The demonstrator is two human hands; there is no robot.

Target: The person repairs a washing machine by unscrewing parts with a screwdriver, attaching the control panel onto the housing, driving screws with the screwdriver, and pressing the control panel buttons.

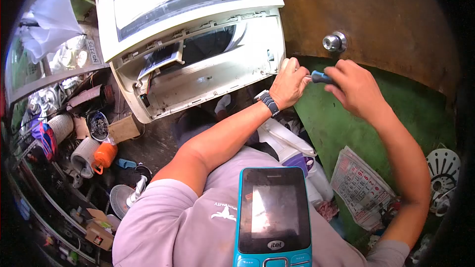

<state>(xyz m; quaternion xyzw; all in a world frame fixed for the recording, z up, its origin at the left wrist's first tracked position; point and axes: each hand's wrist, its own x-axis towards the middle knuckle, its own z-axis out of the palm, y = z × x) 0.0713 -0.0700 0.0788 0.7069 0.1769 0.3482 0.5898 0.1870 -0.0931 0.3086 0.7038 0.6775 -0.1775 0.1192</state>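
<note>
My right hand is closed around the blue and black handle of a screwdriver. Its shaft points left into the fingers of my left hand, which are pinched together around it beside the right end of a white machine's open panel housing. The machine looks like a top-load washing machine with a dark window in its lid. Inside the housing, a loose board-like part stands tilted with wires under it. My fingers hide where the screwdriver's tip meets the housing.
A blue keypad phone is in front of my chest, close to the camera. To the right are a brown door with a round knob, a green surface and a calendar sheet. An orange container, a fan and boxes crowd the left.
</note>
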